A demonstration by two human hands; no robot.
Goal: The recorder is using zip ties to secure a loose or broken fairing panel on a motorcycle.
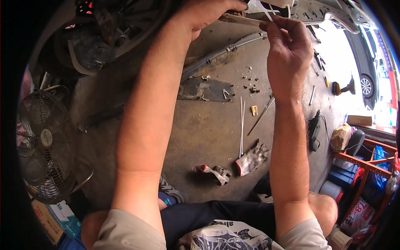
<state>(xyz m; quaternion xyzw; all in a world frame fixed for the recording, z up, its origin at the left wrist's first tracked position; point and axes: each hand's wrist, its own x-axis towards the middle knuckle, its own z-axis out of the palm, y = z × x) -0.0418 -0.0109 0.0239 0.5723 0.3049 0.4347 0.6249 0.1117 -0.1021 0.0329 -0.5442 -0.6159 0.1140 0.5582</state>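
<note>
Overhead at the top edge is a car body part (306, 12) with holes and a long pale strip (241, 20) along it. My left hand (208, 12) reaches up to the strip's left end, fingers curled, what they hold partly hidden. My right hand (289, 50) is closed in a pinch on a thin white plastic tie (270, 13) beside the strip's right end. A second white tie end hangs just to its right. On the floor below are two more long white ties (241, 125), a thin rod (261, 114) and two gray work gloves (252, 158).
A wheel well (91, 50) fills the upper left, above a metal fan (46, 141). Long trim (225, 48), a dark panel (200, 89), small clips and a power tool (314, 133) lie on the floor (208, 125). An orange rack (354, 159) stands right; a car (360, 66) is outside.
</note>
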